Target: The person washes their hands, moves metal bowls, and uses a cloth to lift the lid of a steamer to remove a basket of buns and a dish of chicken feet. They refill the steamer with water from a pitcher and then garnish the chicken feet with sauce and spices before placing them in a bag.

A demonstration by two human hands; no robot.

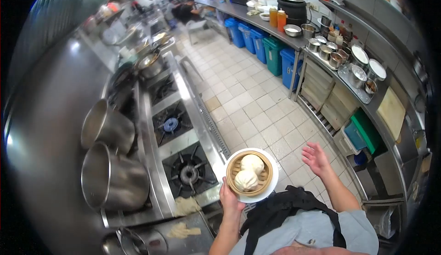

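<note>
My left hand (230,199) grips the lower left rim of a white plate (274,181), held in front of my body. On the plate sits a round bamboo steamer (268,170) without a lid. Two white pleated buns (246,180) rest on its slatted base, side by side. Most of the plate is covered by the steamer. My right hand (315,157) is apart from the plate, out to the right over the floor, with its fingers stretched out and nothing in it.
To my left runs a gas stove (189,174) with large metal pots (115,177) behind it and a cloth (186,206) on its near edge. Along the right stands a counter with metal containers (357,76) and a cutting board (391,112). Blue bins (289,66) line the tiled aisle (252,110).
</note>
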